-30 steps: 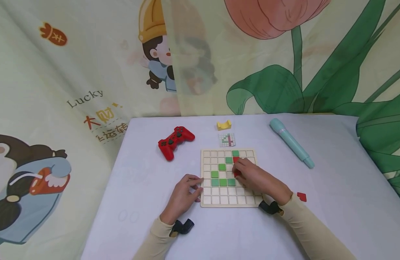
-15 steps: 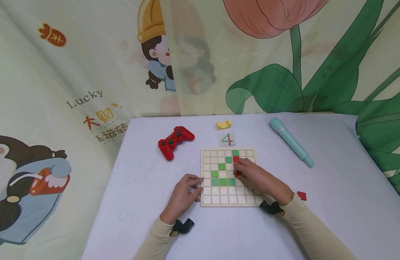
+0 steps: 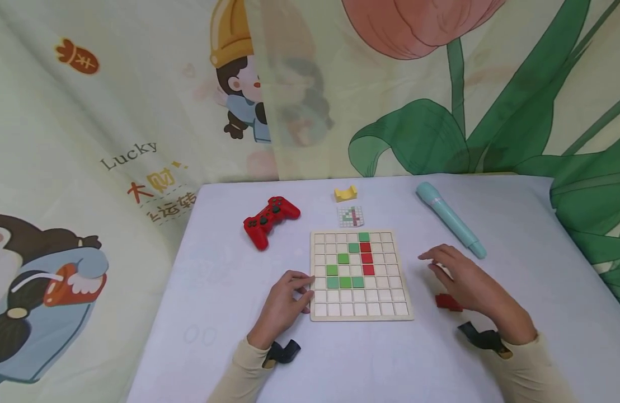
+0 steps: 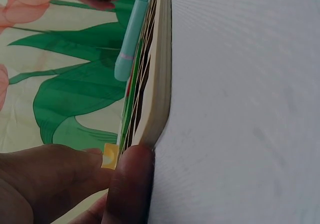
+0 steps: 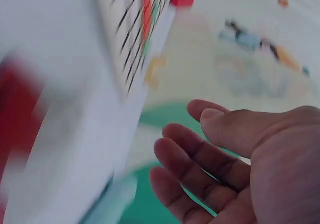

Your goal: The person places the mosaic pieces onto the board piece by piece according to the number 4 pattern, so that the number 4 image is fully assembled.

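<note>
Touching board (image 3: pixel 358 295) edge, left hand (image 3: pixel 283 301), right hand (image 3: pixel 472 284) apart

Can't count the red tiles (image 3: pixel 447 302), partly covered by the right hand (image 3: pixel 473 288); can't make out the card (image 3: pixel 350 216) in detail, too small. Blurred and top-cropped in the right wrist view: board (image 5: pixel 127 34).
</note>
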`<state>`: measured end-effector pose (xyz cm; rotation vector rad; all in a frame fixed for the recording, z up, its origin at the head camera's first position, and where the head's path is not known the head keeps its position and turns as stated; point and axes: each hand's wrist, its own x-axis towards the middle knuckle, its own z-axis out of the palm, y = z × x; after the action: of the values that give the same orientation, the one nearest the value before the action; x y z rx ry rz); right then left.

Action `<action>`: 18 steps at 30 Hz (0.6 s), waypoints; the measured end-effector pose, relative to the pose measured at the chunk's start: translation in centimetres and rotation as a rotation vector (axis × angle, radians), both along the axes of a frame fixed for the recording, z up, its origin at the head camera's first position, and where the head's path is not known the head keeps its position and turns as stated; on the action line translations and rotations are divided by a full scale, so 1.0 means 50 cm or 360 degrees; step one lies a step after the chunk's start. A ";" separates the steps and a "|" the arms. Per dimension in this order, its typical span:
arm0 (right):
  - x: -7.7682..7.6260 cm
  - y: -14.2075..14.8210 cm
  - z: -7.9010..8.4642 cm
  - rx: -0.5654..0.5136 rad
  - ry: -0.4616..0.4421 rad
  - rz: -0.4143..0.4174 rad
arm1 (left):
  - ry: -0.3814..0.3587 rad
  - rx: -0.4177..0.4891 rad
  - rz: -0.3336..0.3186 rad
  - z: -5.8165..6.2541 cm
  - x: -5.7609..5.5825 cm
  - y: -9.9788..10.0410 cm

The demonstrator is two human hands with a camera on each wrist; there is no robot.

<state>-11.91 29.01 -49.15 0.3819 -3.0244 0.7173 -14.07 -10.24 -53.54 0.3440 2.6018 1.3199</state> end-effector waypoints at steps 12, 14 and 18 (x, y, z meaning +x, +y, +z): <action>0.111 0.139 -0.066 -0.0075 -0.0359 -0.0315 | 0.0017 -0.0094 0.0036 -0.004 -0.001 0.001; 0.119 0.138 -0.080 -0.0089 -0.0326 -0.0293 | 0.0007 -0.0090 0.0043 -0.005 -0.001 0.001; 0.126 0.133 -0.097 -0.0057 -0.0246 -0.0245 | -0.0011 -0.0057 0.0043 -0.006 -0.002 0.003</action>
<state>-5.60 35.66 -53.98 0.0947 -3.1334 0.8244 -14.18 -10.08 -53.83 0.2992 2.6297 1.2792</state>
